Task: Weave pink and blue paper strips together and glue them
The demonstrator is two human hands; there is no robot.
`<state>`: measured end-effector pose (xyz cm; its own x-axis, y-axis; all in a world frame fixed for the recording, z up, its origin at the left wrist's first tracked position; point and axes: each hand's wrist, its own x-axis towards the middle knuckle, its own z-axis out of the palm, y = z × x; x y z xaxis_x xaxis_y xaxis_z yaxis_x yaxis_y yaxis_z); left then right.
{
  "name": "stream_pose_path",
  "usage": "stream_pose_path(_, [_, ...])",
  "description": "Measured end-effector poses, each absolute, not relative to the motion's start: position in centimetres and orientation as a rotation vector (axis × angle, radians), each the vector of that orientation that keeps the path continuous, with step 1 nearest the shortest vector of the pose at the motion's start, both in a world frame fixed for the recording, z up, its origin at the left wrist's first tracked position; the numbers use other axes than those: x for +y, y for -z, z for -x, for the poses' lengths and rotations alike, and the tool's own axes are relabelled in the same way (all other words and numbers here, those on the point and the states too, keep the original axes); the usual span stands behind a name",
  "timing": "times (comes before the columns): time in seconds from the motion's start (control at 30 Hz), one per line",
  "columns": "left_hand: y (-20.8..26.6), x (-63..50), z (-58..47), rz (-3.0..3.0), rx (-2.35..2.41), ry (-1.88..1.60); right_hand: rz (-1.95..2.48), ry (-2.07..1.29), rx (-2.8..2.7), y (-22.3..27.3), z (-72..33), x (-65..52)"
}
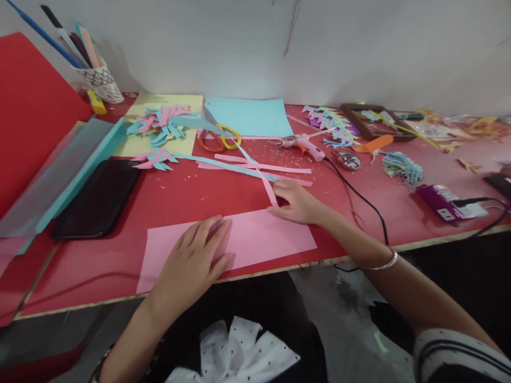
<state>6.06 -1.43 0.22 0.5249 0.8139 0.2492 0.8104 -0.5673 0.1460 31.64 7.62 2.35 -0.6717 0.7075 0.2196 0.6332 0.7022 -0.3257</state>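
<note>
A pink paper sheet (263, 239) lies along the table's front edge. My left hand (195, 258) rests flat on its left part, fingers stretched out. Over the sheet's back edge, my right hand (295, 202) is curled, with thumb and fingers closed around the end of a narrow pink paper strip (266, 185). That strip crosses a long light-blue strip (223, 164) and other pink strips (279, 167) on the table. Behind these lie scissors (215, 139) with one red and one yellow handle loop. The fingertips of my right hand are partly hidden.
A black phone (98, 199) lies at left beside colored sheets. Cut paper pieces (159, 125) sit on a yellow sheet (186, 100), near a blue sheet (247, 114). A pink glue gun (305, 144) trails a black cord toward a purple power box (441, 202). A pen cup (101, 82) stands back left.
</note>
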Motion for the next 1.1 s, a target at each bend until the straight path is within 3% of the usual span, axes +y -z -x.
stream_pose_path(1.1, [0.3,-1.7,-4.5,-2.798,1.510,-0.476,1.187,-0.328,-2.580,-2.8,-32.3,7.3])
